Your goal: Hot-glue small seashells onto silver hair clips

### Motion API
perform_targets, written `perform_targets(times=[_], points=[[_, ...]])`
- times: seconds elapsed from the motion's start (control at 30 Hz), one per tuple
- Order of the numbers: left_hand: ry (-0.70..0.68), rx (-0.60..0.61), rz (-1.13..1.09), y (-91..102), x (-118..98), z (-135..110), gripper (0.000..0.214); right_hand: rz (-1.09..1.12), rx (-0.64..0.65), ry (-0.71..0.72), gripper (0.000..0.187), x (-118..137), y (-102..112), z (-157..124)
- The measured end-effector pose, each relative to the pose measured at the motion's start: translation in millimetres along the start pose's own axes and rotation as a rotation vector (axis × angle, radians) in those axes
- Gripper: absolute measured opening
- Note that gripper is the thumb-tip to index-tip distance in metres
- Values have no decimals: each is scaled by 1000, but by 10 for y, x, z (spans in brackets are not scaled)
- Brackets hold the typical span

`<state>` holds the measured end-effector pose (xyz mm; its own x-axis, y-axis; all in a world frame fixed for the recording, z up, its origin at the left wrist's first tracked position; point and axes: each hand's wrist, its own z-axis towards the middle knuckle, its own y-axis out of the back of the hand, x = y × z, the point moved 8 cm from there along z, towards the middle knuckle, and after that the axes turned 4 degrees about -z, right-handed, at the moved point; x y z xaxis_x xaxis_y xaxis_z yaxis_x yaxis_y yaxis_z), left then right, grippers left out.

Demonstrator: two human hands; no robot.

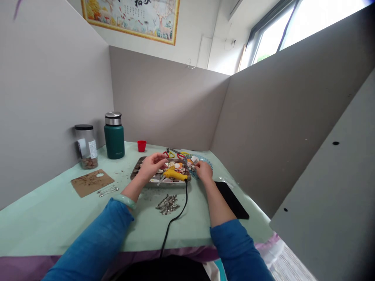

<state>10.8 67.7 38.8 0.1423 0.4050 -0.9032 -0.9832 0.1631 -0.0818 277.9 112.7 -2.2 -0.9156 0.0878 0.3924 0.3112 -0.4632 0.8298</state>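
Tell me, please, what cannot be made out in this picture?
All in the head view:
Whether the left hand holds anything: too small.
What the right hand has at the blue dish: its fingers hide it.
Part of the tray's contents: behind the left hand and yellow corded tool.
Print on the jar label: too small.
Top of the framed picture: cut off by the upper edge.

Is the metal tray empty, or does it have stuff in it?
It has stuff in it: white and orange pieces are heaped inside the tray, and a yellow glue gun lies across it.
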Motion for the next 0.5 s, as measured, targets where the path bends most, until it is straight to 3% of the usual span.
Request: perform_targets(times=[0.27,0.5], points=[[23,3,50,0,27,-1,40,-120,142,-13,23,-11,-179,-2],[29,-24,84,41,70,24,35,-208,141,-34,29,-46,-71,-13]])
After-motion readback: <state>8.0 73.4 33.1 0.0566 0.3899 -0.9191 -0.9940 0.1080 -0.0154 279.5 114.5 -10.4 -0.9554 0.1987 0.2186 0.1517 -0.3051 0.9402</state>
